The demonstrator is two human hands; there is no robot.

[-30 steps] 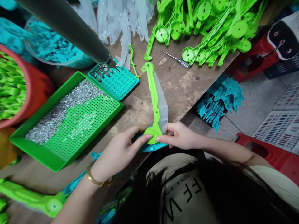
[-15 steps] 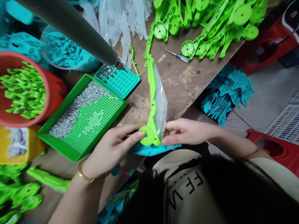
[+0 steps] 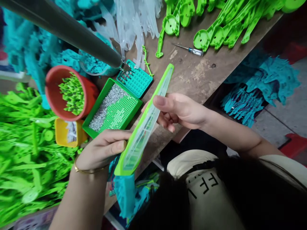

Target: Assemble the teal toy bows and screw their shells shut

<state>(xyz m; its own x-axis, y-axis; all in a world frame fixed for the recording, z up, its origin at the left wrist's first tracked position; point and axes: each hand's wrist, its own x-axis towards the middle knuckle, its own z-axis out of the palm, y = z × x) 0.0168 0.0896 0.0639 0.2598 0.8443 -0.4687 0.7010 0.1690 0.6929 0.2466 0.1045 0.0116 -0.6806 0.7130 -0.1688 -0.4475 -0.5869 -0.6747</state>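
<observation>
A long lime-green plastic part with a clear insert slants across the front of the bench, narrow edge toward me. My left hand is closed on its lower half, thumb on the near side and the other fingers partly hidden behind. Farther up, my right hand grips it too, with its thumb pressed on the clear side and some fingers curled below. A teal plastic piece hangs at the lower end of the part; whether it is joined there I cannot tell.
Close by lie a green tray of small metal pins, a teal perforated tray, an orange pot and a yellow box. A screwdriver lies farther back. Green parts heap at left. A grey pole slants overhead.
The green part has turned from lying flat-side up to standing on edge and tilted. My right hand has moved up along it; my left stays at the lower half. The view has shifted left.
</observation>
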